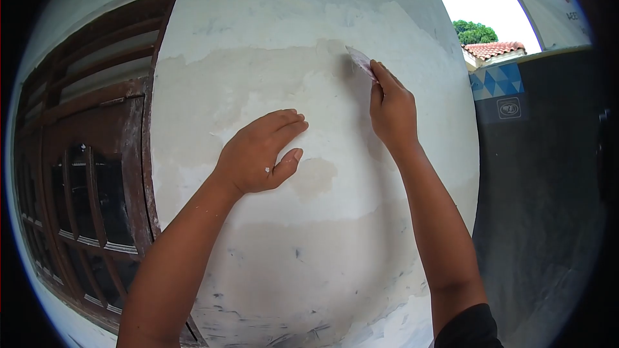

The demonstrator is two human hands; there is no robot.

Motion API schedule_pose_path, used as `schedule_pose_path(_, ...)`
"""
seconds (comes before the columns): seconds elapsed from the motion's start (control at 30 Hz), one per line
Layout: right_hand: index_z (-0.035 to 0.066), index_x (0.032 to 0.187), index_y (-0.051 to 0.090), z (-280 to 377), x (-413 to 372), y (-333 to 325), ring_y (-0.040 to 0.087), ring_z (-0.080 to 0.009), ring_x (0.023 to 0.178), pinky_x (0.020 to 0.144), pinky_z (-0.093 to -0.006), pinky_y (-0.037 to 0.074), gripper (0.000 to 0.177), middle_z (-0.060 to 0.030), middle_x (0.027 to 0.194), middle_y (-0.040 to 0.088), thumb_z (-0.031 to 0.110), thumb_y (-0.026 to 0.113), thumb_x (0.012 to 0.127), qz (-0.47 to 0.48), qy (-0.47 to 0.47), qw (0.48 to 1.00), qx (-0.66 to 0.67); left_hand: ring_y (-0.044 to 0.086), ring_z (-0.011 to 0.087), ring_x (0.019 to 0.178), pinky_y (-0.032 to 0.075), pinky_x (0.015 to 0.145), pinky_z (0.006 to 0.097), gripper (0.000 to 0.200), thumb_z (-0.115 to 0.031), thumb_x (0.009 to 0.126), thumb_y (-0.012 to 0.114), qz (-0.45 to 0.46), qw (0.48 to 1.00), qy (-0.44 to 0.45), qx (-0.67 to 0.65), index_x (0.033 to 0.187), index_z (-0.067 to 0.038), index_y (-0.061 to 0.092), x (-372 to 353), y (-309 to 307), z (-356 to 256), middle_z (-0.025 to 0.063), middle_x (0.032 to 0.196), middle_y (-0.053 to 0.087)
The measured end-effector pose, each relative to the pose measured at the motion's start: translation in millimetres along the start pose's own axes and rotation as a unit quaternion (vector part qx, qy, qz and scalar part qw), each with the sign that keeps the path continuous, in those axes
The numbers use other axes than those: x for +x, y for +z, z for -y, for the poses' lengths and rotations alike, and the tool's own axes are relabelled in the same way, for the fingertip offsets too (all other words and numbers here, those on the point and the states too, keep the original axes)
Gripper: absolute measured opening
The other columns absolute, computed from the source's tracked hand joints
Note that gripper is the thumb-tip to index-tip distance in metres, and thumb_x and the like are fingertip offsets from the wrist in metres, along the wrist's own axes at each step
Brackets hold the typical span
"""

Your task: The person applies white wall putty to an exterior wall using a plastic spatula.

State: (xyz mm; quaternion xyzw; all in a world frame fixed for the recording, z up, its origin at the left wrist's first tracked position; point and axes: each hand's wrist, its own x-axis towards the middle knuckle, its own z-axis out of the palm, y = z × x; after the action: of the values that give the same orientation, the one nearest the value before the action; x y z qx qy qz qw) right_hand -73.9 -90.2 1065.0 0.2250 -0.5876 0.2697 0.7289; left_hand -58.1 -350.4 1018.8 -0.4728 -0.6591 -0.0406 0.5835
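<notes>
A wall (284, 251) coated with patchy white and beige filler stands straight in front of me. My right hand (393, 106) grips a thin, pale putty scraper (362, 66) near the upper middle of the wall. The scraper's pointed corner aims up and left, close to the surface, and its lower end is hidden in my fingers. Lower and to the left, my left hand (263, 151) holds nothing, with its fingers stretched out and its thumb apart. A white speck of filler clings to it near the thumb.
At the left is a brown wooden door (90, 167) with glass panes and slats above. To the right stands a dark panel (535, 200) with a blue-and-white label (496, 82). A pale banner (548, 9), a tiled roof (495, 49) and a tree (475, 31) show behind it.
</notes>
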Motion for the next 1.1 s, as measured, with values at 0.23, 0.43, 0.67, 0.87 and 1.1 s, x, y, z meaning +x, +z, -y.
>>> schedule_pose_path(0.23, 0.002, 0.14, 0.05, -16.8, -5.3, 20.1, 0.047, -0.0376, 0.135, 0.107, -0.0424, 0.047, 0.046, -0.0216, 0.144, 0.05, 0.002, 0.05, 0.094, 0.0, -0.118, 0.978, -0.174, 0.056, 0.0315, 0.126, 0.047, 0.105, 0.0397, 0.043, -0.013, 0.081, 0.057, 0.004, 1.0, 0.0, 0.004, 0.121, 0.0, 0.066, 1.3, 0.6, -0.2, 0.0161, 0.128, 0.063)
schedule_pose_path(0.43, -0.01, 0.144, 0.037, -14.6, -20.4, 20.5, 0.04, -0.0426, 0.14, 0.113, -0.0414, 0.04, 0.055, -0.0327, 0.146, 0.042, -0.001, 0.044, 0.091, 0.095, -0.124, 0.966, -0.208, 0.06, 0.0314, 0.118, 0.052, 0.097, 0.0397, 0.035, -0.018, 0.085, 0.061, -0.028, 0.999, 0.04, 0.024, 0.114, 0.001, 0.067, 1.2, 2.9, 2.1, 0.0157, 0.118, 0.066)
schedule_pose_path(0.67, -0.016, 0.14, 0.037, -8.4, -42.0, 10.0, 0.039, -0.0451, 0.139, 0.115, -0.0406, 0.038, 0.053, -0.0367, 0.143, 0.043, -0.002, 0.044, 0.089, 0.117, -0.184, 0.94, -0.262, 0.059, 0.0311, 0.121, 0.051, 0.098, 0.0394, 0.036, -0.018, 0.085, 0.061, -0.023, 0.998, 0.033, 0.043, 0.115, 0.0, 0.067, 1.7, 3.0, 0.8, 0.0157, 0.12, 0.066)
schedule_pose_path(0.87, -0.01, 0.143, 0.039, -11.2, -53.2, -4.8, 0.043, -0.0415, 0.138, 0.108, -0.04, 0.047, 0.052, -0.0306, 0.142, 0.048, -0.001, 0.044, 0.092, 0.054, -0.137, 0.96, -0.237, 0.058, 0.0327, 0.124, 0.047, 0.104, 0.0401, 0.044, -0.012, 0.078, 0.057, -0.001, 1.0, 0.01, 0.024, 0.119, 0.001, 0.066, 1.4, 2.4, 0.0, 0.0171, 0.126, 0.064)
schedule_pose_path(1.1, -0.011, 0.143, 0.037, -20.8, -7.1, 18.4, 0.042, -0.0407, 0.139, 0.111, -0.04, 0.044, 0.053, -0.031, 0.145, 0.044, -0.002, 0.044, 0.092, 0.041, -0.15, 0.961, -0.227, 0.058, 0.033, 0.124, 0.047, 0.104, 0.0402, 0.044, -0.011, 0.078, 0.056, 0.002, 1.0, 0.011, 0.021, 0.119, 0.001, 0.066, 2.4, 1.2, -1.3, 0.0171, 0.126, 0.064)
